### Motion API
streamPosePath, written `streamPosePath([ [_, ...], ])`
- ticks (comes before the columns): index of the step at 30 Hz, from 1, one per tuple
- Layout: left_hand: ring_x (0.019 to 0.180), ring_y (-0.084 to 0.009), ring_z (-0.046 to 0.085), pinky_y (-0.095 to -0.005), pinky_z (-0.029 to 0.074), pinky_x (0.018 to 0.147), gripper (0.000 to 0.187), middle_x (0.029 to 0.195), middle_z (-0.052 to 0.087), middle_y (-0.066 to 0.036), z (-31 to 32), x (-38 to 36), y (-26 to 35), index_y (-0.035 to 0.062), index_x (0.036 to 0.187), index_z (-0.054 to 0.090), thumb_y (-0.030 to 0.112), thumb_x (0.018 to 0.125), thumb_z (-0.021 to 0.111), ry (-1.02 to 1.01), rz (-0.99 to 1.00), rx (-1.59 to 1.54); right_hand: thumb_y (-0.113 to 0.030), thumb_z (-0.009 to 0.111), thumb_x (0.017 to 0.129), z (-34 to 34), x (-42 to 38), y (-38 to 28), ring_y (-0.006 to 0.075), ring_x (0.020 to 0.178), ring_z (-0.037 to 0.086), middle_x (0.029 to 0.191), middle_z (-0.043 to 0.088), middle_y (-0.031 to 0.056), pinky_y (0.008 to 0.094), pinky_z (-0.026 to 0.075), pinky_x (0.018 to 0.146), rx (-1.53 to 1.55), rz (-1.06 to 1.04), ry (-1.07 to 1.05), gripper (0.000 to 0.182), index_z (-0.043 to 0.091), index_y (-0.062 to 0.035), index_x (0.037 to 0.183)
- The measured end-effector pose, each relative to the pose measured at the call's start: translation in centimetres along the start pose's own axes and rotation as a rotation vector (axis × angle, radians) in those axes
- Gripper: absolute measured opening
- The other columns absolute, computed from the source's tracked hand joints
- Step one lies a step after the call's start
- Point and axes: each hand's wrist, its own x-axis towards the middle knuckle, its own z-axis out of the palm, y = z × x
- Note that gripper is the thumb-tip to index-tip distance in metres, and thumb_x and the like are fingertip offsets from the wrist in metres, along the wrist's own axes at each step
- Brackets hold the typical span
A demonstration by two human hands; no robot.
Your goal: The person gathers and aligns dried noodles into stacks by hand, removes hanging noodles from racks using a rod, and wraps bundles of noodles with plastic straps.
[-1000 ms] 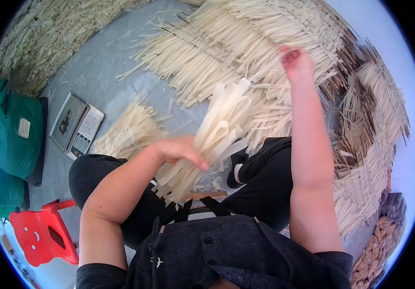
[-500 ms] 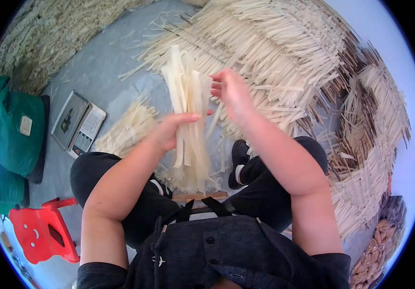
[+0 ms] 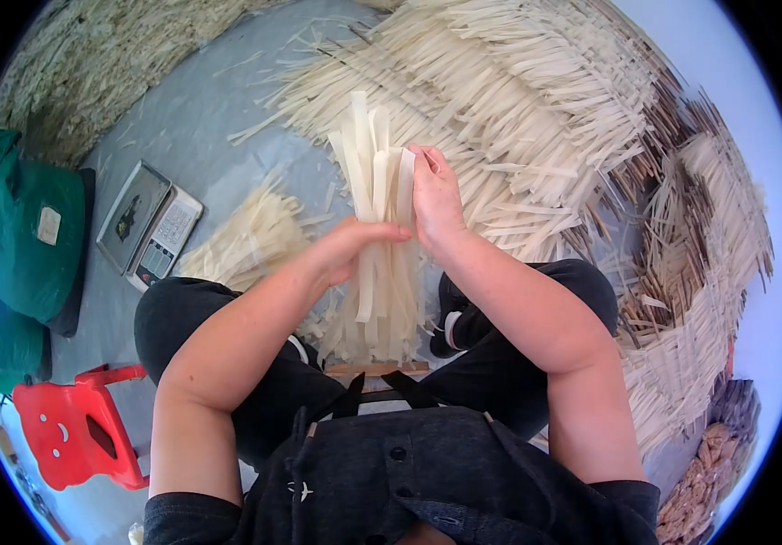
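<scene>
A bundle of pale, flat dried strips [image 3: 376,186] stands upright between my knees, its ends fanned out at the top. My left hand [image 3: 355,247] is wrapped round the middle of the bundle, thumb across the front. At the bundle's upper right side, my right hand [image 3: 436,195] pinches the edge of a strip between thumb and fingers. Just left of my left arm lies a loose heap of similar strips [image 3: 255,238] on the floor.
Layered piles of strips with brown stick ends [image 3: 518,100] cover the floor ahead and right. To the left are a digital scale [image 3: 168,232], green sacks [image 3: 32,232] and a red plastic chair [image 3: 73,431]. A rough brownish heap [image 3: 109,73] rises at the back left.
My right hand, blurred and apart from the bundle before, has come down against its right side and closed on a strip. The bundle and my left hand have shifted slightly right.
</scene>
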Motion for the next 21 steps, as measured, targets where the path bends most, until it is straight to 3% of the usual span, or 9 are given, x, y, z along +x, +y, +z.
streamPosePath([
  [5,0.095,-0.0232,0.063,-0.0393,0.051,0.084,0.047,0.104,0.063,-0.012,-0.2,0.4,-0.7,-0.0007,0.119,0.055,0.016,0.078,0.072,-0.01,0.042,-0.057,-0.022,0.052,0.096,0.3,0.0,-0.3,0.011,0.083,0.052,0.09,0.06,0.0036,0.0266,0.043,0.078,0.187,0.097,-0.009,0.02,0.057,-0.0022,0.1],
  [10,0.089,-0.0219,0.063,-0.0382,0.051,0.081,0.036,0.096,0.065,-0.011,-0.6,0.4,-0.4,0.0011,0.107,0.061,0.018,0.078,0.072,-0.011,-0.004,-0.079,-0.025,0.062,0.09,-0.1,0.9,-2.2,0.0129,0.087,0.055,0.094,0.061,0.0039,0.0274,0.044,0.079,-0.008,0.048,-0.083,0.027,0.06,-0.0025,0.104],
  [13,0.085,-0.0215,0.062,-0.0366,0.05,0.081,0.031,0.093,0.064,-0.009,-1.8,0.2,1.2,0.0017,0.101,0.062,0.019,0.077,0.073,0.153,0.048,-0.091,-0.03,0.062,0.09,-1.0,2.6,-3.5,0.0143,0.097,0.059,0.106,0.063,0.0045,0.031,0.046,0.087,-0.149,-0.094,-0.014,0.032,0.059,-0.0064,0.112],
  [17,0.087,-0.0221,0.062,-0.0358,0.05,0.082,0.033,0.093,0.064,-0.009,-4.0,-1.3,3.9,0.0012,0.102,0.062,0.019,0.076,0.073,0.297,0.199,-0.067,-0.029,0.063,0.089,-4.4,5.7,-3.4,0.014,0.096,0.06,0.102,0.065,0.0049,0.0302,0.047,0.086,-0.287,-0.054,-0.054,0.03,0.061,-0.0064,0.109],
  [19,0.091,-0.0228,0.061,-0.0358,0.049,0.085,0.035,0.096,0.064,-0.01,-5.3,-1.9,4.3,0.0003,0.104,0.062,0.019,0.077,0.073,0.368,0.269,-0.028,-0.02,0.065,0.083,-7.2,7.7,-0.4,0.0125,0.073,0.061,0.084,0.066,0.0042,0.0248,0.047,0.061,-0.523,0.144,-0.069,0.018,0.067,-0.0039,0.092],
  [21,0.093,-0.0231,0.061,-0.036,0.048,0.086,0.035,0.097,0.064,-0.01,-6.3,-2.3,4.0,-0.0003,0.105,0.061,0.018,0.077,0.073,0.414,0.265,-0.021,-0.018,0.062,0.082,-10.8,9.4,4.4,0.0142,0.065,0.06,0.077,0.065,0.0056,0.027,0.047,0.055,-0.644,0.227,-0.097,0.016,0.068,-0.0033,0.086],
])
